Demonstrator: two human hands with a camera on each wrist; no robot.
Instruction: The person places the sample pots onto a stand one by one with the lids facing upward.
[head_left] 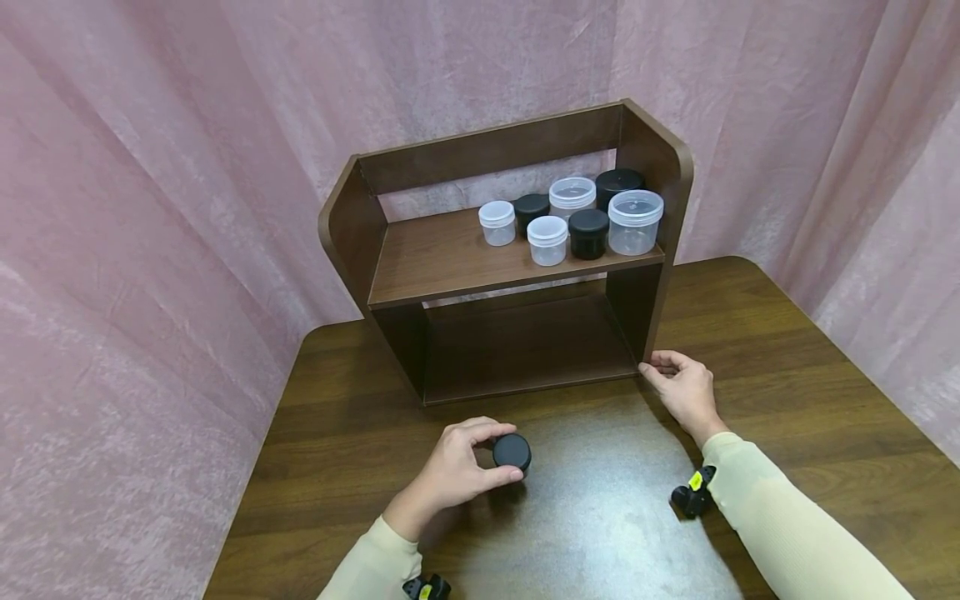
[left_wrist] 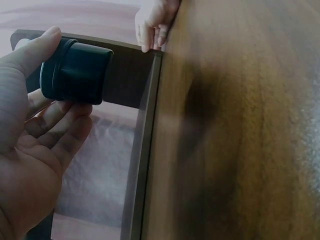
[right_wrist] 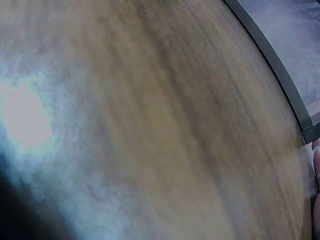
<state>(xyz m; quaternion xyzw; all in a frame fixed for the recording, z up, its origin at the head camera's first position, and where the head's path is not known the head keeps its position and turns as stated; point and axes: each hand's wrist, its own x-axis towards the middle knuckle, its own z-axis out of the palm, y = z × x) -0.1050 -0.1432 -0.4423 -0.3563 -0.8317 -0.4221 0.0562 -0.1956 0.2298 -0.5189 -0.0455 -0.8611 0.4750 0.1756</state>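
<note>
A small black lidded jar (head_left: 512,452) is pinched between the thumb and fingers of my left hand (head_left: 468,467), held in front of the shelf and over the table. In the left wrist view the black jar (left_wrist: 80,72) appears on its side, with the left thumb along one end and the other fingers beneath. My right hand (head_left: 681,387) touches the lower right front corner of the brown two-tier shelf (head_left: 450,258), its fingers against the outer side. Only a sliver of right fingers (right_wrist: 317,165) enters the right wrist view.
On the shelf's upper tier stand several jars: clear ones with white lids, such as the large clear jar (head_left: 635,223), and black ones, such as the front black jar (head_left: 588,235). The wooden table (head_left: 337,492) reaches forward to a pink curtain (head_left: 187,167).
</note>
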